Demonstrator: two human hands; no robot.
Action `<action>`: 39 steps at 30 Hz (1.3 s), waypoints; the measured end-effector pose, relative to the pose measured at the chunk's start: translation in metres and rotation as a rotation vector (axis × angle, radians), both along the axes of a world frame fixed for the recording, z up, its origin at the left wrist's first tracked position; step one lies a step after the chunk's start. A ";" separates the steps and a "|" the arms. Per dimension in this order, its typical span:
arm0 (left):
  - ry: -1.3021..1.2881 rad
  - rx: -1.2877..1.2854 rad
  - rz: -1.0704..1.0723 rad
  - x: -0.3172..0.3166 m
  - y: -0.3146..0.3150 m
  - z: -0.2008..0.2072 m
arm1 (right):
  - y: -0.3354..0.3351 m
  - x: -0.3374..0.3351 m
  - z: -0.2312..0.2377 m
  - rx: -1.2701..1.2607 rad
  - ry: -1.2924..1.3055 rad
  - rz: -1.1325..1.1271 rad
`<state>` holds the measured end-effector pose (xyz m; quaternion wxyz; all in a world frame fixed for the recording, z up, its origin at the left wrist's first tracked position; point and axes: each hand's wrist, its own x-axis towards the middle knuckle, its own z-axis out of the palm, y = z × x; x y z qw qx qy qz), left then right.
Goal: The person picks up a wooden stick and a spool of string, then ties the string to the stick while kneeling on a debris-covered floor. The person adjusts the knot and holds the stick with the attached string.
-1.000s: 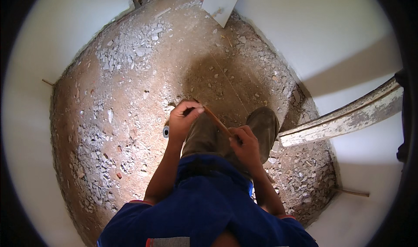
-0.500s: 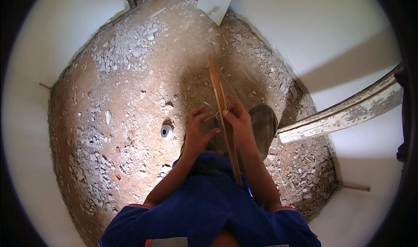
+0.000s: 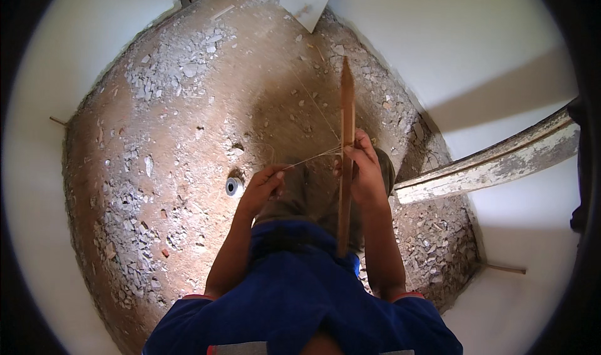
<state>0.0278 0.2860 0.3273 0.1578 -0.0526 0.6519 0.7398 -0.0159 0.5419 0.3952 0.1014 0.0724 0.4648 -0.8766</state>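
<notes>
Head: stake [image 3: 345,174] in right hand [image 3: 367,174]

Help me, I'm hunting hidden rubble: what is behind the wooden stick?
Behind the wooden stick show rubble-strewn floor and, lower down, trousers and blue shirt. The right hand is partly behind it, fingertips showing at its left. What the wood covers cannot be seen.

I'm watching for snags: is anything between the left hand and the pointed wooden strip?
Nothing solid is visible between the left hand and the pointed wooden strip, held in the right hand. Only thin string spans the gap, running from the left fingers to the strip.
</notes>
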 end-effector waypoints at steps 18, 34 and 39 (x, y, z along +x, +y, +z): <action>0.228 -0.252 0.044 -0.015 -0.033 0.025 | 0.006 0.006 -0.020 -0.022 0.154 -0.002; 0.271 -0.087 0.070 -0.009 -0.018 0.043 | 0.007 0.009 -0.061 0.533 0.393 0.004; 0.290 -0.079 0.052 -0.013 -0.018 0.041 | 0.006 0.012 -0.060 0.426 0.263 0.020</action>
